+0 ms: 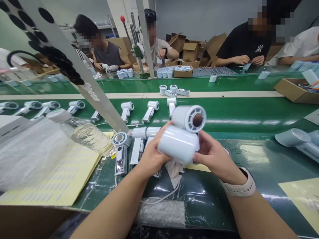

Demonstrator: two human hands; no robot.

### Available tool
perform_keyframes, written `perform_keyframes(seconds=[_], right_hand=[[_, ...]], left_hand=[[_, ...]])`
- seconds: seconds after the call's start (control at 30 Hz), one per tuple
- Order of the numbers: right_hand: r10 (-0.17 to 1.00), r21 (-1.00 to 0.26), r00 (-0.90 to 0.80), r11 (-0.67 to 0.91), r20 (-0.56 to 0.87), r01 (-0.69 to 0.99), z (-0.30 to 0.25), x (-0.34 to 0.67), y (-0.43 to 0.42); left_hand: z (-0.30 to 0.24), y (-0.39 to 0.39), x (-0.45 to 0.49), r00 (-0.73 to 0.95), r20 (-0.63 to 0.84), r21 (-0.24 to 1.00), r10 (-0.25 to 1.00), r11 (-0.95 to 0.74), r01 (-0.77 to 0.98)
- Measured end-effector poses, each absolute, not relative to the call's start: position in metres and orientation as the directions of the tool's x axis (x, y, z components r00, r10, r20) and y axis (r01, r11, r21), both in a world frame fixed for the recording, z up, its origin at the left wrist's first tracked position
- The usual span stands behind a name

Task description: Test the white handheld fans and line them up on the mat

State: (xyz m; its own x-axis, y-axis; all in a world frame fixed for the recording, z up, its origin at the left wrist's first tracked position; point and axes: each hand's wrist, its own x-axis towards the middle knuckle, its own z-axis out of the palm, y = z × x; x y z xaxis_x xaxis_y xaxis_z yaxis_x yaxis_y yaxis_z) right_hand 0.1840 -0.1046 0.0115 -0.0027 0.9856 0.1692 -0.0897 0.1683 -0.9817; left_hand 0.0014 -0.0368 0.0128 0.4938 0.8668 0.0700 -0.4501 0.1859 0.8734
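Observation:
Both hands hold one white handheld fan (183, 134) above the green table. Its round barrel head with a grille points up and right; the smooth rounded body faces me. My left hand (152, 156) is wrapped round the body's left side. My right hand (211, 156), with a pale watch strap on the wrist, grips the right side. A crumpled white cloth (174, 171) hangs below the fan between my hands. Several more white fans (138, 146) lie on the table just behind my left hand.
A clear bottle of yellowish liquid (84, 132) lies on a yellow label sheet (62, 176) at left. White fans (151, 111) lie in a row on the green conveyor (236, 113). Several people work at the far side among cardboard boxes (292, 89). Pale blue fans (294, 137) lie right.

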Motion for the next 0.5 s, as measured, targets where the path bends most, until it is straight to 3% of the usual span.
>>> perform_keyframes(seconds=[0.07,0.2,0.37,0.5], right_hand=[[0.988,-0.989,0.109,0.119,0.109,-0.086,0.01,0.188,-0.101],[0.976,-0.989,0.219,0.028,-0.005,-0.145,0.004,0.187,-0.096],[0.994,-0.937,0.109,0.014,-0.026,-0.35,0.01,0.177,-0.104],[0.999,-0.921,0.031,-0.011,-0.025,-0.389,0.015,0.173,-0.109]], left_hand=[[0.011,-0.031,0.005,0.45,0.077,0.875,0.89,0.156,-0.459],[0.015,-0.033,0.007,0.555,-0.051,0.773,0.83,0.385,-0.505],[0.021,-0.046,0.007,0.658,0.027,0.789,0.752,0.388,-0.476],[0.019,-0.05,0.008,0.676,0.045,0.838,0.736,0.34,-0.426]])
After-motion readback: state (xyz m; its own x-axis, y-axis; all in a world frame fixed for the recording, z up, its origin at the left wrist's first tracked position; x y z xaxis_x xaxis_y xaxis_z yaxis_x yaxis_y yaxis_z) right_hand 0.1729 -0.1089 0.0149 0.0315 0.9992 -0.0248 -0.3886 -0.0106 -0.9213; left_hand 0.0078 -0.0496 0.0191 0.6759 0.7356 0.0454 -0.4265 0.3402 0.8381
